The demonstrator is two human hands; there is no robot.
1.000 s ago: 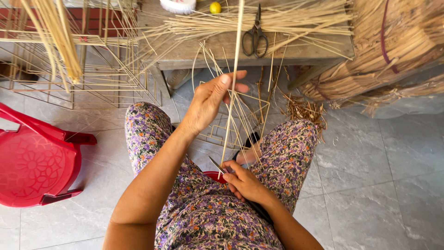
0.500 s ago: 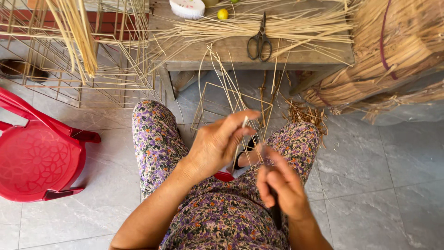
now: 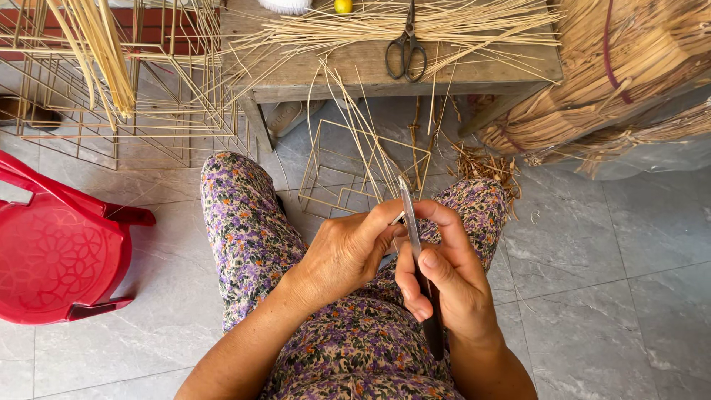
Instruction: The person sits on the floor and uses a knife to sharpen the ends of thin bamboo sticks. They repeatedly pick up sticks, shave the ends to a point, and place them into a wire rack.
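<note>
My right hand [image 3: 444,278] grips a knife [image 3: 412,222] with a dark handle, its thin blade pointing up and away from me. My left hand [image 3: 348,248] is closed beside it, fingertips pinched against the blade near a thin bamboo strip [image 3: 368,144] that rises toward the bench. Both hands sit above my lap, over floral purple trousers [image 3: 244,230]. How much of the strip lies inside my left hand is hidden.
A wooden bench [image 3: 370,70] ahead carries loose bamboo strips and black scissors [image 3: 405,48]. A small strip frame [image 3: 348,170] lies on the tile floor under it. Cube frames [image 3: 126,111] stand at left, a red plastic stool [image 3: 59,255] nearer, bundled cane [image 3: 629,74] at right.
My left hand came down from high on the long strip to meet my right hand at my lap. The right hand rose and now holds the knife blade upright.
</note>
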